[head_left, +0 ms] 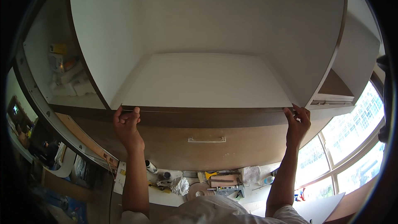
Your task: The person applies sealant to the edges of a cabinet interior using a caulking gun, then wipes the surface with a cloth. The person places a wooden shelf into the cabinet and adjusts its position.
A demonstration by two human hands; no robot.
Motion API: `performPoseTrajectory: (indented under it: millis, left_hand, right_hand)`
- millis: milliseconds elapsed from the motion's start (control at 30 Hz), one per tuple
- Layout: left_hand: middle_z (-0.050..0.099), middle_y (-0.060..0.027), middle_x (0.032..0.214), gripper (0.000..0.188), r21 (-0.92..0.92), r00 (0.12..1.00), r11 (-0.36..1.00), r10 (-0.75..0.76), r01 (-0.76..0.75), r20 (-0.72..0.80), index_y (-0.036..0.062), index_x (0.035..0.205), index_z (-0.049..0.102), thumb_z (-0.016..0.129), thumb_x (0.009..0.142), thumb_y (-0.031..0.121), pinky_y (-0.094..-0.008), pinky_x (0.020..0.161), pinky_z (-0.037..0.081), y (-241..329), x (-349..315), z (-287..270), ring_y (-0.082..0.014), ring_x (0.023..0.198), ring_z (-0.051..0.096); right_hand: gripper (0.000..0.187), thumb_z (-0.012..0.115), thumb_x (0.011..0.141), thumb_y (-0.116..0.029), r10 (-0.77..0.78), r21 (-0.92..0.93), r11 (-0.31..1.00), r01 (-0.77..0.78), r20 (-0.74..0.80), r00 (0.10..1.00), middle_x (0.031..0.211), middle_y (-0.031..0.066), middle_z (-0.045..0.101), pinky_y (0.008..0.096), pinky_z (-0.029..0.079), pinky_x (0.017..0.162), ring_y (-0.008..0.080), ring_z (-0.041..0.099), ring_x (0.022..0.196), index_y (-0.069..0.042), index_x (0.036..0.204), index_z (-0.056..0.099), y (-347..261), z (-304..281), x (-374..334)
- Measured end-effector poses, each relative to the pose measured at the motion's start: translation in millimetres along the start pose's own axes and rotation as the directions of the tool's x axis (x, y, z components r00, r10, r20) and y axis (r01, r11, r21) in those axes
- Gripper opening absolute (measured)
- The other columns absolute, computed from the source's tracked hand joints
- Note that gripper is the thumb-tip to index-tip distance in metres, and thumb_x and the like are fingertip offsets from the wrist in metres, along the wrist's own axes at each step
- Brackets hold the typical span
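A white board (207, 81) with a dark front edge lies across the bottom of an open cabinet compartment. My left hand (127, 129) is at its left front corner, fingers curled and thumb up against the edge. At the right front corner my right hand (297, 127) pinches the same edge between thumb and fingers. A thin pale line runs along the front, between the board and the brown cabinet rail (211, 119) beneath it. The fingertips partly hide both corners.
Below the rail is a brown drawer front with a pale handle (207, 140). Tools, a yellow scraper (210, 174), a tape roll (199, 191) and a white cloth bundle (180, 186) lie under it. Packages (68, 68) fill the left compartment; windows (348, 128) stand at right.
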State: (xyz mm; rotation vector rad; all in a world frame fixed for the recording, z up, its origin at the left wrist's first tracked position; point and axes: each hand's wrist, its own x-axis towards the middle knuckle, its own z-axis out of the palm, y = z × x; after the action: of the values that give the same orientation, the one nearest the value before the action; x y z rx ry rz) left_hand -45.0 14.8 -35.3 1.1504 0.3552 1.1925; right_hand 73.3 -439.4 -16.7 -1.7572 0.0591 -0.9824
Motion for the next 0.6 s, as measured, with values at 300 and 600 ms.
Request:
performPoseTrajectory:
  millis: [300, 600]
  left_hand:
    - [0.058, -0.0003, 0.074, 0.073, 0.301, 0.997, 0.953, -0.046, 0.027, 0.057, -0.0057, 0.136, 0.055, 0.091, 0.083, 0.029, -0.0244, 0.057, 0.047, 17.9, 11.8, -1.2, -0.0094, 0.062, 0.056]
    - [0.056, -0.0004, 0.076, 0.075, 0.321, 1.0, 0.947, -0.028, 0.025, 0.005, -0.0059, 0.138, 0.054, 0.09, 0.083, 0.03, -0.0248, 0.057, 0.045, 15.6, 11.2, 3.3, -0.01, 0.062, 0.056]
  right_hand:
    - [0.036, 0.089, 0.082, -0.023, -0.019, -0.03, 0.999, 0.022, 0.091, 0.996, 0.101, 0.0057, 0.076, 0.0278, 0.048, 0.071, 0.0112, 0.06, 0.077, -0.003, 0.11, 0.08, -17.0, 2.5, 6.7]
    - [0.033, 0.086, 0.085, -0.021, -0.029, -0.009, 1.0, 0.03, 0.107, 0.994, 0.102, 0.0081, 0.078, 0.029, 0.049, 0.076, 0.0132, 0.063, 0.082, -0.002, 0.11, 0.08, -13.0, 3.7, 12.4]
